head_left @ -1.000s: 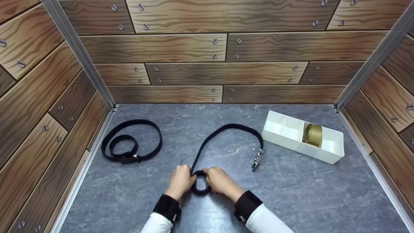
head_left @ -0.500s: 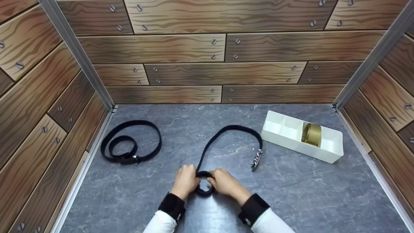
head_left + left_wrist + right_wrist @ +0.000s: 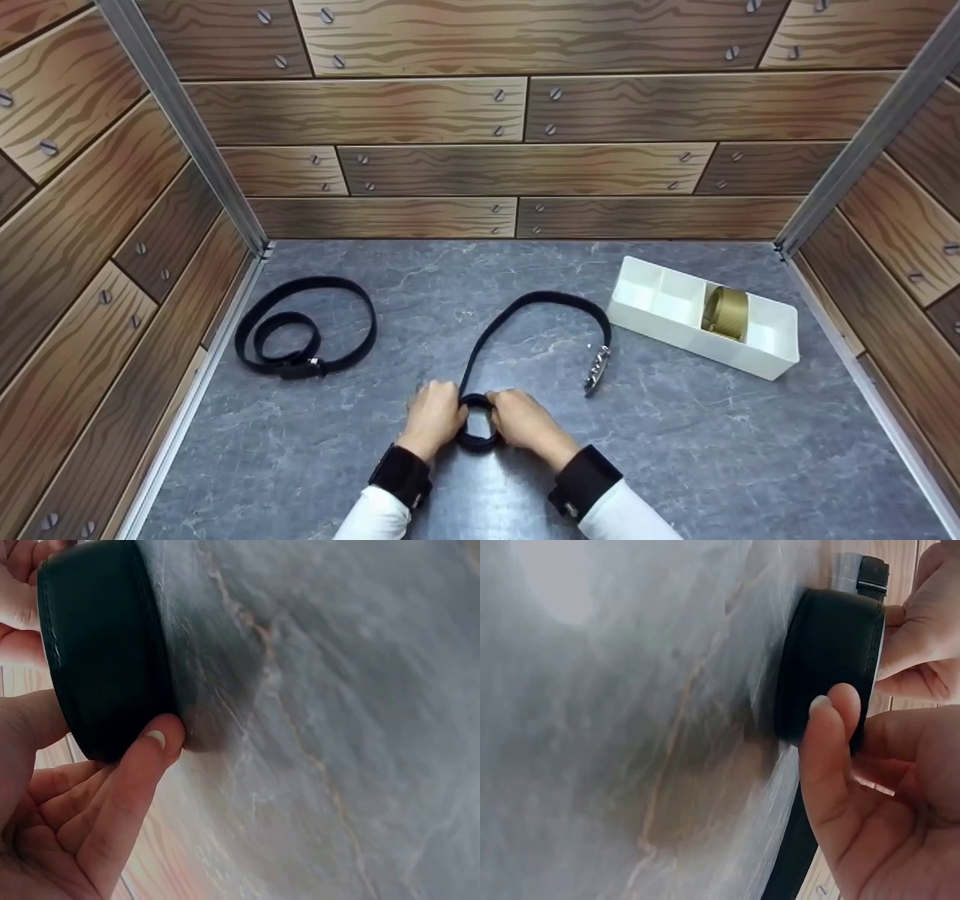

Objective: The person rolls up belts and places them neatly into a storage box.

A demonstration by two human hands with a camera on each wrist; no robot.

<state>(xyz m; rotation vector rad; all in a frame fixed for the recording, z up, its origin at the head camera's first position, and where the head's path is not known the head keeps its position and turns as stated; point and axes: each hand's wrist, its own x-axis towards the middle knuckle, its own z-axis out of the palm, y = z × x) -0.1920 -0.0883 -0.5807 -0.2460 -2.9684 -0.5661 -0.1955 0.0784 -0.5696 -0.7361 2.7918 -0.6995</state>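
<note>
A black belt [image 3: 551, 297] lies on the grey tabletop, one end rolled into an upright coil with an open middle. My left hand [image 3: 433, 418] grips the coil's left side and my right hand [image 3: 525, 421] its right side. Both wrist views show the smooth dark coil [image 3: 105, 652] pinched between thumb and fingers, its lower edge close to the tabletop. From the coil the unrolled strap arcs away and right, ending at a silvery buckle [image 3: 598, 369]. Curled fingertips of the left hand are partly hidden behind the coil.
A second black belt [image 3: 373, 330] lies loosely looped at the left. At the back right stands a white divided box [image 3: 697, 349] with a rolled olive-gold belt [image 3: 727, 313] in one compartment. Wood-patterned walls [image 3: 517, 169] enclose the table on three sides.
Both hands have shifted slightly right with the coil between them, and the strap's near part has moved right too. The buckle, the looped belt and the white box stay in place.
</note>
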